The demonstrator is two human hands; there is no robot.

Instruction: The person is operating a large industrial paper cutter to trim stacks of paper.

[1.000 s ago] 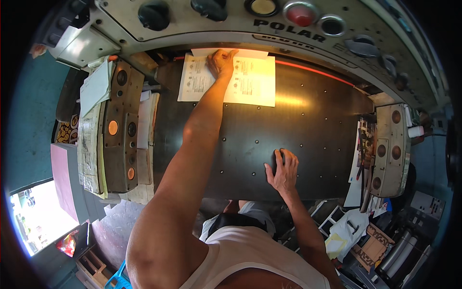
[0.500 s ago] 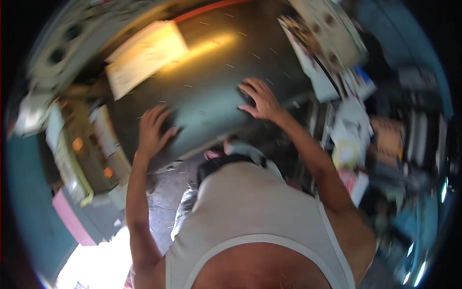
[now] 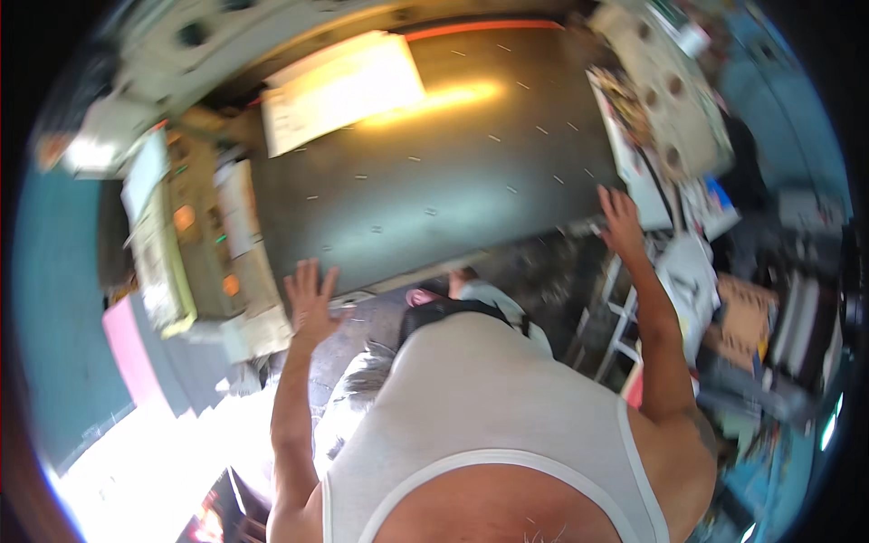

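In front of me lies a wide dark flat tabletop (image 3: pixel 471 176) with short pale marks scattered over it and a bright reflection across it. My left hand (image 3: pixel 310 299) is at its near left corner, fingers spread, with nothing in it. At the near right corner is my right hand (image 3: pixel 622 226), also empty, its fingers stretched forward. Whether either hand touches the surface, I cannot tell. White paper sheets (image 3: pixel 344 86) lie on the far left part of the top, away from both hands.
Left of the tabletop stands a beige panel (image 3: pixel 201 226) with orange and green lights. A beige housing with round holes (image 3: pixel 665 100) borders the far right. Farther right are a crumpled white bag (image 3: pixel 690 281) and a brown cardboard piece (image 3: pixel 747 312). An orange strip (image 3: pixel 489 26) runs along the back.
Both hands have drawn back from over the dark top to its near corners and moved farther apart. The whole view has shifted and turned slightly.
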